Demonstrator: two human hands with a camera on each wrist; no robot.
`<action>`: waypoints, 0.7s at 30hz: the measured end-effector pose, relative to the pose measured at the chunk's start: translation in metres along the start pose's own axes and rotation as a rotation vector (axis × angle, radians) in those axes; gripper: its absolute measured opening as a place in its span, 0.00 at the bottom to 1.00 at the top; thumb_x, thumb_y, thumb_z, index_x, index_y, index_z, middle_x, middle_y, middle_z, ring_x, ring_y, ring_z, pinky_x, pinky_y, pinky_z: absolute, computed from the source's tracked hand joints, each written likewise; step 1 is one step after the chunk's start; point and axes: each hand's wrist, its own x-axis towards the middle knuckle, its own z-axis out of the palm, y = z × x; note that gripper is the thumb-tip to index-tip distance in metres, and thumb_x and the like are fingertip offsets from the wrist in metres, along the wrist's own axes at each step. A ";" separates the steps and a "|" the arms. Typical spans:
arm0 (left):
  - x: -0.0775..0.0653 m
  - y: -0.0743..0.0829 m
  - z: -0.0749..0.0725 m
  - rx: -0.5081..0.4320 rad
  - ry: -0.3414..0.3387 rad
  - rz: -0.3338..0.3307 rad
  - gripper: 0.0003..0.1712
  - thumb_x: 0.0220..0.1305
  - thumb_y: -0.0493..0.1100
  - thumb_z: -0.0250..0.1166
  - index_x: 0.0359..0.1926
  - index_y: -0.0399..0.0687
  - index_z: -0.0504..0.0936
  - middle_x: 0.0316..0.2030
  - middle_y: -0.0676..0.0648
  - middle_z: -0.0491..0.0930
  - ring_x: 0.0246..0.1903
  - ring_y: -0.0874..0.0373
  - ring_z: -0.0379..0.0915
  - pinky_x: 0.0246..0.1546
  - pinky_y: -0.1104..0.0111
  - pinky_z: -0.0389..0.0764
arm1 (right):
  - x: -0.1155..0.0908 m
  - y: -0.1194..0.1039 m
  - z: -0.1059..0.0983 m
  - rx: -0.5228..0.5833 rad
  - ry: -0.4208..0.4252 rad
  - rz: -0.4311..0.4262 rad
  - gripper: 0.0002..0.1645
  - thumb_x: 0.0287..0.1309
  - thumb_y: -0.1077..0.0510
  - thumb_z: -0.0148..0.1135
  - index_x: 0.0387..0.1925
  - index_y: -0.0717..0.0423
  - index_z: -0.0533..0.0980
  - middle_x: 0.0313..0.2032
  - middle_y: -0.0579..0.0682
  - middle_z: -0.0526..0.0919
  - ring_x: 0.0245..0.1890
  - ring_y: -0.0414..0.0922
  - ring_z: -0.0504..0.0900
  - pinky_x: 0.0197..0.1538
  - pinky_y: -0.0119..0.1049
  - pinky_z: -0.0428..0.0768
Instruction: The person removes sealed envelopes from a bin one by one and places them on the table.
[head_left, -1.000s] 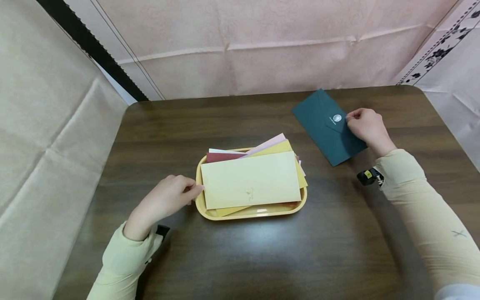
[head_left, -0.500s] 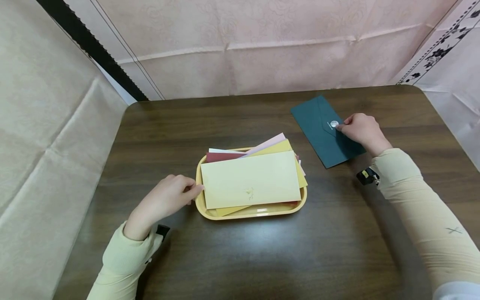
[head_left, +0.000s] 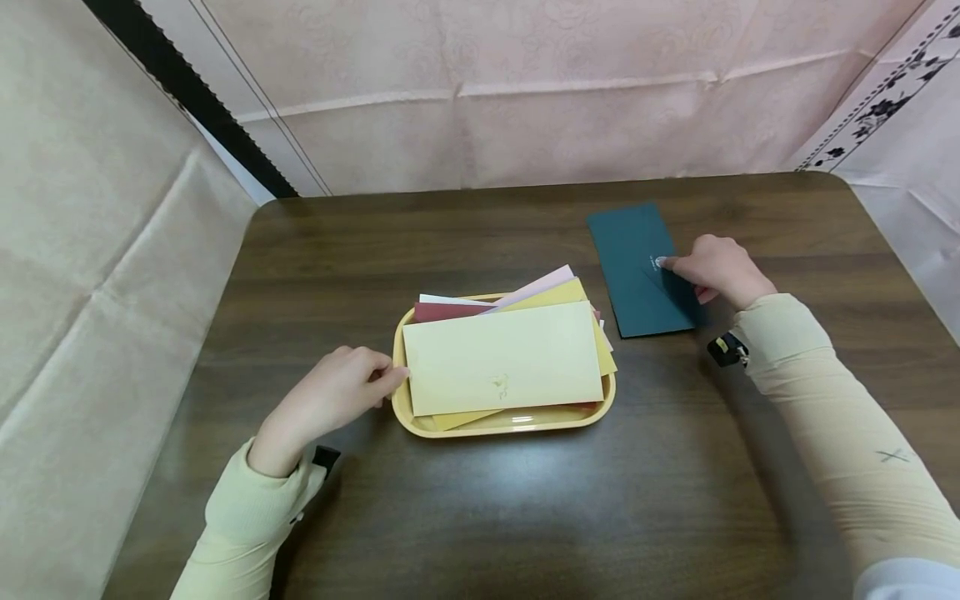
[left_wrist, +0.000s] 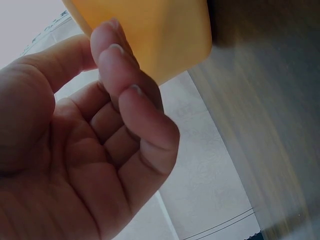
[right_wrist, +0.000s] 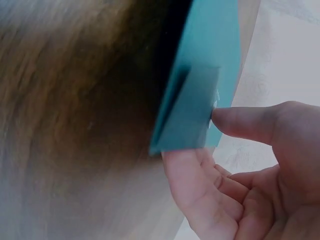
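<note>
A dark teal envelope [head_left: 636,271] with a small round white seal is on the right of the table in the head view. My right hand [head_left: 716,268] pinches its right side, the thumb [right_wrist: 242,121] on the seal and the fingers [right_wrist: 187,175] at the underside in the right wrist view. At the table's middle is a yellow tray [head_left: 517,422]. A pale cream envelope [head_left: 502,358] lies on top of the others in it. My left hand [head_left: 333,400] holds the tray's left rim; in the left wrist view its curled fingers [left_wrist: 150,120] touch the outer wall.
Beneath the cream envelope stick out a yellow envelope [head_left: 558,296], a pink envelope [head_left: 542,285] and a dark red envelope [head_left: 450,312]. Patterned cloth [head_left: 525,142] hangs behind the brown wooden table [head_left: 510,525].
The teal envelope has turned from slanted to nearly upright in the head view and slid slightly nearer. My right hand has moved left and nearer with it. The left hand and tray stay put.
</note>
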 end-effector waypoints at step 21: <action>0.000 0.000 0.001 0.001 0.006 0.001 0.22 0.67 0.50 0.56 0.16 0.50 0.71 0.13 0.53 0.67 0.14 0.59 0.59 0.20 0.67 0.63 | 0.003 -0.004 0.003 -0.030 0.009 -0.009 0.30 0.63 0.42 0.52 0.24 0.67 0.72 0.19 0.58 0.76 0.17 0.46 0.79 0.24 0.40 0.78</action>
